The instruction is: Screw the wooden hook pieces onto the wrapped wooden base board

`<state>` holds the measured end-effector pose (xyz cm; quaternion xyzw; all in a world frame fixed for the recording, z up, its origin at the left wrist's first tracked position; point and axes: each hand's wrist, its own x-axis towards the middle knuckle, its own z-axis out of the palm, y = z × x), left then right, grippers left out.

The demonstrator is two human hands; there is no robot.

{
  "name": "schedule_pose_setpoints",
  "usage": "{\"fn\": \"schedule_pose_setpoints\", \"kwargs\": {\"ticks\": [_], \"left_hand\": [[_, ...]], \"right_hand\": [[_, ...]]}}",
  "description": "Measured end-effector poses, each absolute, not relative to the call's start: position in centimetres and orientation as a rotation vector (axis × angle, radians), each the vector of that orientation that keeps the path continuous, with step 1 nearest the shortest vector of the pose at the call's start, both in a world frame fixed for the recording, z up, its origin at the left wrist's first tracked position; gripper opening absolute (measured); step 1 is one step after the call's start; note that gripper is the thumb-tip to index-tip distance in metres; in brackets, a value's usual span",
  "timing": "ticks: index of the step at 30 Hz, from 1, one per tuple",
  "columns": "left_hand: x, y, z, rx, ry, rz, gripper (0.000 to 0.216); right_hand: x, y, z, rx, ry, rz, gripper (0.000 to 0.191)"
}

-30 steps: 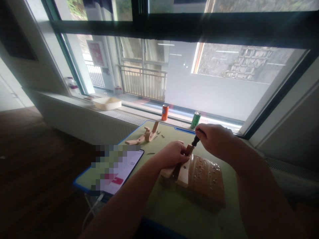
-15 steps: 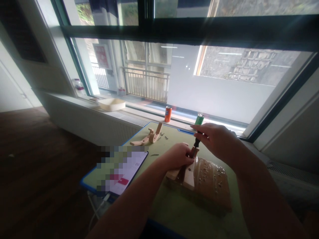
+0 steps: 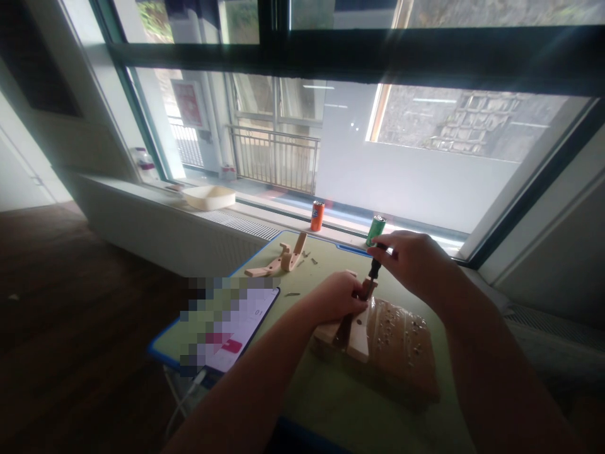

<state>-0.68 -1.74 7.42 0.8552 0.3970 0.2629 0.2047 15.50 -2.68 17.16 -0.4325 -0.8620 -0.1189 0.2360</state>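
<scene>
Right hand [image 3: 409, 260] grips a dark screwdriver [image 3: 375, 268], shaft down at the wooden piece [image 3: 360, 339] on the brown block [image 3: 410, 350]; left hand [image 3: 336, 295] pinches that piece's far end. Screwing seems under way, unfinished. Far left of block: wooden parts [image 3: 287, 260], loose metal bits [image 3: 314, 261], untouched.

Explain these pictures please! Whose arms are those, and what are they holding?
There's no robot here, just a person's two bare hands. Every picture comes from one camera worn on their head, so you see what's in front of them. The right hand grips a black-handled tool, probably a screwdriver. The left hand holds some wooden pieces by a brown block. On the green table are also a phone, more wooden parts and little bits.
</scene>
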Motion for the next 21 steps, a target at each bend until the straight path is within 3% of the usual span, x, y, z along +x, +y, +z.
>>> {"fn": "schedule_pose_setpoints", "kwargs": {"ticks": [10,15,21], "left_hand": [[-0.7,-2.0,7.5,2.352,1.155,0.716,0.022],[-0.6,-2.3,7.7,2.339,1.159,0.727,0.023],[-0.7,-2.2,7.6,2.312,1.153,0.718,0.023]], "right_hand": [[17.3,-3.3,18.1,-1.243,-2.455,-0.230,0.029],[17.7,-3.6,18.5,-1.362,-2.438,-0.316,0.041],[17.4,-3.7,18.1,-1.302,-2.418,-0.276,0.032]]}}
